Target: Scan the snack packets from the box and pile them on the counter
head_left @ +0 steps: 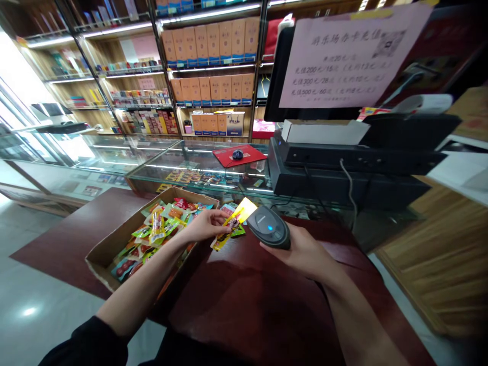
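Observation:
My left hand pinches a yellow snack packet over the dark red table, beside the box. In my right hand is a dark handheld scanner with a blue light on top; its front end is close to the packet, and a bright glow falls on the packet's upper end. An open cardboard box full of colourful snack packets stands to the left, partly hidden by my left forearm. A green packet lies on the table behind the held one.
Beyond the table is a glass counter with a red mat and a mouse. At the right stand a monitor bearing a paper sign and a black cash drawer with cables. Shelves of boxes line the back.

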`<state>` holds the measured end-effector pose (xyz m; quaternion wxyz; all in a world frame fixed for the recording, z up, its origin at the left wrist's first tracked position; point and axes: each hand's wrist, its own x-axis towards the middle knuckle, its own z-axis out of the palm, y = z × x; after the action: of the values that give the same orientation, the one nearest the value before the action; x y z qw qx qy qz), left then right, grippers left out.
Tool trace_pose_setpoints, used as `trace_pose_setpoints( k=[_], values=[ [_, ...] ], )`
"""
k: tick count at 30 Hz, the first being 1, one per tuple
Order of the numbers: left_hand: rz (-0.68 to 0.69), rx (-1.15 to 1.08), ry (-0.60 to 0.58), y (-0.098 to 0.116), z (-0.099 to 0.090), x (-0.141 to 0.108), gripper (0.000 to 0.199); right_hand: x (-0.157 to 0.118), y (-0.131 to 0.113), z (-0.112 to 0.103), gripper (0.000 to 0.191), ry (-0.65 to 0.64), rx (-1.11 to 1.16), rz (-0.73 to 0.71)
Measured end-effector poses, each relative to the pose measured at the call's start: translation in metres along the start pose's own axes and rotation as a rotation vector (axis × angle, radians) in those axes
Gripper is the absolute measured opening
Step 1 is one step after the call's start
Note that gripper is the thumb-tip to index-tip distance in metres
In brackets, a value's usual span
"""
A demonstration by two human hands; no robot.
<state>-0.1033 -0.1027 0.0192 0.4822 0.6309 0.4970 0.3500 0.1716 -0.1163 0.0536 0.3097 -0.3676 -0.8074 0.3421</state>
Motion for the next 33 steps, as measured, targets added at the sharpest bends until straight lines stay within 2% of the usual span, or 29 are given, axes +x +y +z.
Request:
trace_pose_setpoints(
  k=[3,7,10,12,13,14,16,22,25,27,30,33],
  values=[
    [0.005,0.033,0.085,0.011,-0.015,-0.008,0.042,-0.002,0.0,-0.001,0.035,0.045,0.001,0.007],
    [0.032,0.222,0.248,0.032,-0.065,-0.038,0.049,-0.005,-0.001,-0.005,0.037,0.122,0.036,-0.002],
    [0.03,0.45,0.472,0.048,-0.105,-0.066,0.052,-0.006,0.0,-0.008,0.038,0.144,0.047,0.009],
    [0.051,0.539,0.595,0.055,-0.118,-0.077,0.053,-0.006,0.002,-0.01,0.039,0.145,0.041,0.024],
    [0.062,0.551,0.628,0.056,-0.119,-0.079,0.052,-0.006,0.004,-0.01,0.039,0.145,0.034,0.031],
    [0.069,0.543,0.637,0.056,-0.116,-0.078,0.051,-0.005,0.005,-0.01,0.039,0.149,0.028,0.037],
    [0.071,0.511,0.583,0.052,-0.101,-0.069,0.047,-0.005,0.007,-0.011,0.039,0.161,0.014,0.046],
    [0.115,0.576,0.199,0.022,-0.031,-0.01,0.032,-0.007,0.007,-0.021,0.036,0.188,-0.038,0.062],
    [0.083,0.689,0.047,0.007,-0.003,0.027,0.032,-0.009,0.006,-0.028,0.034,0.193,-0.047,0.093],
    [0.078,0.84,-0.058,-0.002,0.014,0.052,0.033,-0.01,0.006,-0.031,0.034,0.194,-0.047,0.117],
    [0.055,1.083,-0.12,-0.015,0.036,0.084,0.049,-0.01,0.008,-0.034,0.034,0.202,-0.035,0.13],
    [0.028,1.157,-0.113,-0.027,0.055,0.107,0.062,-0.009,0.01,-0.035,0.033,0.224,-0.021,0.134]
  ],
)
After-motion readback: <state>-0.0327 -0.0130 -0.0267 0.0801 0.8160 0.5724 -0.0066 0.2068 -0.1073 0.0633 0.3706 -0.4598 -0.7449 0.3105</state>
